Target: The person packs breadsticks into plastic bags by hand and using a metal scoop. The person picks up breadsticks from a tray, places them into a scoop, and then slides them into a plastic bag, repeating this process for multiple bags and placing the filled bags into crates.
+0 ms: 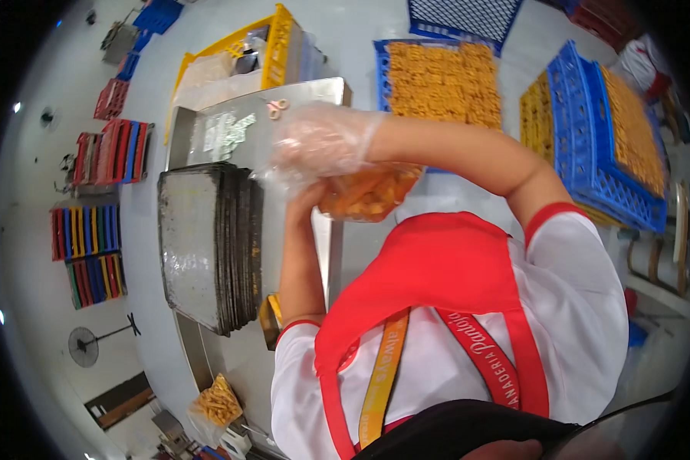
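A clear plastic bag (371, 195) of orange-brown snack pieces hangs in front of my chest, at the edge of the metal table (316, 92). My right hand (325, 138), in a loose clear plastic glove, grips the gathered top of the bag; its fingers are blurred. My left hand (307, 195) meets it there from below, mostly hidden behind the glove and loose plastic, so its grasp does not show. Scissors (276, 108) with pinkish handles lie just beyond my right hand. Beside them rest small printed packets or labels (233, 135) in clear plastic.
A stack of worn metal baking trays (210, 247) stands on the table. Another filled bag (218, 399) sits at its near-left end. A yellow crate (276, 52) holds plastic bags. Blue crates (586, 126) and a crate of browned baked pieces (443, 83) stand to the right. A co-worker (644, 63) is at far right.
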Tool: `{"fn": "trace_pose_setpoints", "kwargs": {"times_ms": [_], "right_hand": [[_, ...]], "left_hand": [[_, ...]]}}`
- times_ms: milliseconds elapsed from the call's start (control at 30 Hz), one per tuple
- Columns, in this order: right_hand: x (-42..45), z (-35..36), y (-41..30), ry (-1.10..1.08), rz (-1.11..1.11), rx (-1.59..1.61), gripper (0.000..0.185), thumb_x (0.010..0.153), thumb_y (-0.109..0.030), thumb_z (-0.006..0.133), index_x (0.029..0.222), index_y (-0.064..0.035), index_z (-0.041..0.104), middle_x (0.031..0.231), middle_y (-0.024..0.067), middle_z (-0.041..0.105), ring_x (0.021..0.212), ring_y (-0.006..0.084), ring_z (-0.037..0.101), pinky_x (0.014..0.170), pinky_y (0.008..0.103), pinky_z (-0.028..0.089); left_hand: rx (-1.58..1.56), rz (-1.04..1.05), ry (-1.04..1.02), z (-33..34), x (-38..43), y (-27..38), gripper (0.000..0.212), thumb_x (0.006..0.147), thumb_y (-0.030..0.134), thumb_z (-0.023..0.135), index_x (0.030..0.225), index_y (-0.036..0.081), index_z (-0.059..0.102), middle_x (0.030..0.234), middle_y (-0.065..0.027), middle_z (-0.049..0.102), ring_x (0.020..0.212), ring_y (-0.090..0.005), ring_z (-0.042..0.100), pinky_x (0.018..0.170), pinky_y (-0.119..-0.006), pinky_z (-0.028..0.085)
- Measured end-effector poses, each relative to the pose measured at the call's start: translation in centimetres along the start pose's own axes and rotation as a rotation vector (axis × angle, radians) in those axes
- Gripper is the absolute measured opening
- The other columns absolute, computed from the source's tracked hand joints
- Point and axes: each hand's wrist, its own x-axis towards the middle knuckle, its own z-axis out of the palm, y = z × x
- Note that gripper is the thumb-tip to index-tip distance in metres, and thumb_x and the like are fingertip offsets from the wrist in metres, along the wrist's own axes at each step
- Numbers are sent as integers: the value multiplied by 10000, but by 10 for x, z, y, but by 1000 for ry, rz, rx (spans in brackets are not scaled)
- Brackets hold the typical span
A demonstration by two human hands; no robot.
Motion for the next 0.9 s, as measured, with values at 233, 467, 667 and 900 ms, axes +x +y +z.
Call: {"fn": "trace_pose_setpoints", "kwargs": {"times_ms": [233,467,667,900], "right_hand": [[-37,-39,57,203,73,-76,287,757,-155,651,1034,-80,641,955,137,653,912,325,625,784,400,515],[-135,-74,146,673,645,339,579,806,-177,733,1334,-66,521,1224,173,610,1064,284,612,930,339,490],[-225,41,242,407,843,-370,1077,722,-212,803,1513,-22,98,1550,241,194,1430,372,237,1088,368,366],[-186,51,287,821,640,141,940,788,-396,684,1497,-54,171,1513,203,263,1394,370,288,1098,387,350]], "left_hand": [[-358,272,-36,31,89,138,466,947,298,580,1339,67,481,1368,-100,490,1285,-204,431,1071,-365,366],[-447,194,61,30,169,220,373,962,418,550,970,50,613,877,-5,556,845,-120,481,773,-273,401],[-491,62,308,33,233,312,370,910,425,653,896,56,638,885,-9,617,828,-126,547,775,-273,452],[-719,-32,300,24,337,361,480,982,410,514,1111,-52,536,792,-135,611,685,-260,599,608,-400,504]]}}
